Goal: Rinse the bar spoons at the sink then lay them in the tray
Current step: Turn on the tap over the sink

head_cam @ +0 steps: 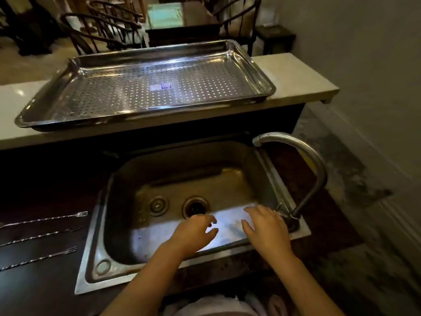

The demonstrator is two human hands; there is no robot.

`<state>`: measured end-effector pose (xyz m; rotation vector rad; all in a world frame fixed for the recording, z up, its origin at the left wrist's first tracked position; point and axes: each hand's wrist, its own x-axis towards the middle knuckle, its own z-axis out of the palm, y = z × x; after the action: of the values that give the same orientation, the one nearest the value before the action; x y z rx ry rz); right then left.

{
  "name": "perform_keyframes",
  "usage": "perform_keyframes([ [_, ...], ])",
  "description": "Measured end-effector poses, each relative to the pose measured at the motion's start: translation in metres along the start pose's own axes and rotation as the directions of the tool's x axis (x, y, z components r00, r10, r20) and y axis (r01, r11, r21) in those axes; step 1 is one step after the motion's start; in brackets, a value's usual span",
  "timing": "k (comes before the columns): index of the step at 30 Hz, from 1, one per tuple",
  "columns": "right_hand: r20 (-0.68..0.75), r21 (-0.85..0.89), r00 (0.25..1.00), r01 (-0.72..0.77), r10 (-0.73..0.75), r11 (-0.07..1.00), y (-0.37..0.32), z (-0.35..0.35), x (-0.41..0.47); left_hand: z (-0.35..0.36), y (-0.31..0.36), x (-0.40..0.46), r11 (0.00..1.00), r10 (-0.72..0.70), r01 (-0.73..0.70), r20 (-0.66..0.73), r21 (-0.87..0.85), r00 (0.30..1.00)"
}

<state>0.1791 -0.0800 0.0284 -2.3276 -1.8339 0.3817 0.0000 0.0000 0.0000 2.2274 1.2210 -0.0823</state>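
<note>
Three twisted bar spoons with fork ends lie on the dark counter left of the sink: one at the back (45, 218), one in the middle (43, 236), one nearest me (43, 257). The steel sink (118, 179) holds no spoon. My left hand (193, 233) hovers over the sink's near side, fingers apart, holding nothing. My right hand (265, 231) is spread beside the faucet base (290, 216), also without anything in it. The perforated steel tray (45, 108) sits on the raised pale ledge behind the sink, with only a small label on its floor.
The curved faucet (303, 151) arches over the sink's right side; no water runs. A drain (195, 207) and a plug (157, 205) sit in the basin floor. Dark chairs (102, 33) stand beyond the ledge. A wall rises at the right.
</note>
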Motion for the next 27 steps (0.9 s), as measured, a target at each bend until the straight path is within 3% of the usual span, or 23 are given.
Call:
perform_keyframes([
  [8,-0.136,-0.051,0.978,-0.163,0.155,0.985,0.021,0.01,-0.013,0.044,-0.007,0.002,0.994,-0.102,0.095,0.176,0.049,0.979],
  [10,-0.101,-0.069,0.979,-0.183,0.175,0.981,0.024,0.016,-0.014,0.047,-0.01,0.0,0.994,-0.109,0.101,0.207,0.046,0.972],
  [27,-0.128,-0.002,0.963,-0.238,0.235,0.971,0.023,0.035,-0.002,0.053,-0.025,-0.004,0.997,-0.043,0.054,0.167,-0.062,0.985],
])
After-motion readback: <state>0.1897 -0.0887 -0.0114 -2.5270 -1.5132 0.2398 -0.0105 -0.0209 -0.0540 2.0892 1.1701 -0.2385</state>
